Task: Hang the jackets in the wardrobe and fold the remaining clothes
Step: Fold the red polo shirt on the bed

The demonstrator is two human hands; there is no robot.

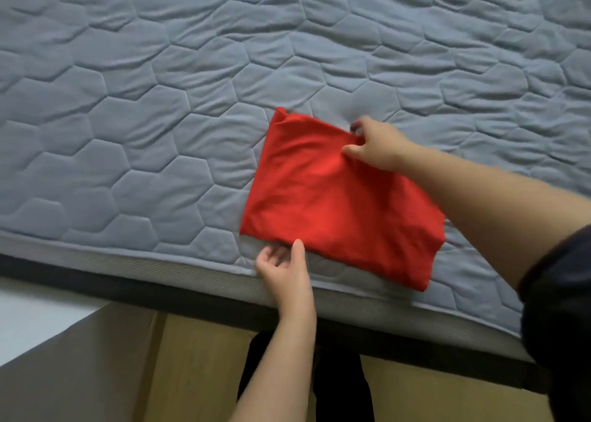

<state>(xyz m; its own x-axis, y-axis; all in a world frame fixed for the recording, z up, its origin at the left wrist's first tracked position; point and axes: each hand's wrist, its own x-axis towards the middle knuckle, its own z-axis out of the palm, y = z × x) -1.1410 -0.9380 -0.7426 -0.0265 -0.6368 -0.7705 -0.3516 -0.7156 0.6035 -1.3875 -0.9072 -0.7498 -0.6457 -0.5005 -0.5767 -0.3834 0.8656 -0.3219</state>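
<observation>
Item: red garment, folded, one piece.

Location: on the grey-blue quilted mattress, close to its near edge, right of the middle of the view.

Orientation: lies flat as a rough four-sided packet. The long axis runs from far left to near right, with the right end closer to the mattress edge. The far-left corner comes to a small raised point; the near-right corner reaches furthest toward the edge seam.

Appearance: plain bright red, soft knit-like cloth with no print or label visible. Shallow creases fan out from the far edge where it is gripped. The near edge is a rounded fold, and the left edge is straight.

Left hand: reaches up from the near side with the forearm nearly upright in the view. The thumb tip rests on the garment's near edge by the near-left corner. The fingers are loosely curled just short of that edge and are blurred, so it cannot be told whether they hold the cloth.

Right hand: comes in from the right with the forearm stretched across the garment's right part. The thumb and forefinger pinch the far edge, gathering a small pucker of cloth. A dark sleeve covers the upper arm.

Surroundings: dark bed frame below the mattress; wood-toned floor nearest the viewer.
</observation>
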